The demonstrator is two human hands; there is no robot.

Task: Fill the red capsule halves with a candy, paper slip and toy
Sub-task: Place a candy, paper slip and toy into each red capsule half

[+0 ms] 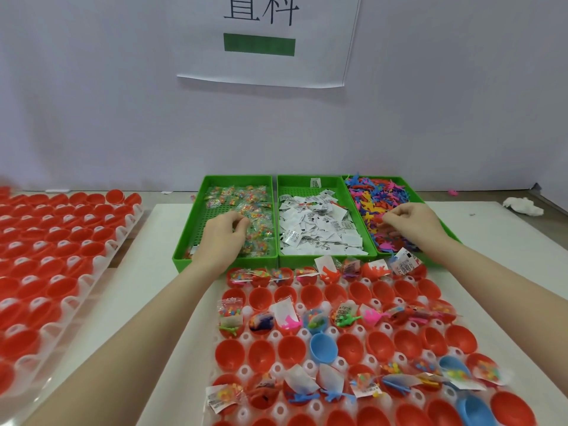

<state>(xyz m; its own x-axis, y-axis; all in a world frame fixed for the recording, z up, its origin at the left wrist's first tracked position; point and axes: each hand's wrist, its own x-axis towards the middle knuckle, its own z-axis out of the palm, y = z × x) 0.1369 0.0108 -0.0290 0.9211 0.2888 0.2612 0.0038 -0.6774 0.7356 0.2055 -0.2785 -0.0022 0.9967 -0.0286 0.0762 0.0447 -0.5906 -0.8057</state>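
risk here sits mostly in the picking: the candy packets [246, 216] are slippery and heaped, so the left hand [226, 233], fingers curled together over them in the left green tray [196, 210], could lift two at once or drop one short of a cup. the toys [378, 207] in the right green tray [412, 187] are tangled, and the right hand [410, 221], fingertips pinched over the pile, might drag out a clump; whether either hand already holds a piece i cannot tell. paper slips [316, 229] lie untouched in the middle tray [304, 181] between the hands. the red capsule halves [353, 339] wait in the clear holder [246, 370] just in front of the trays, below both wrists, some rows filled, others bare, so a careless forearm could knock loose fillings out.
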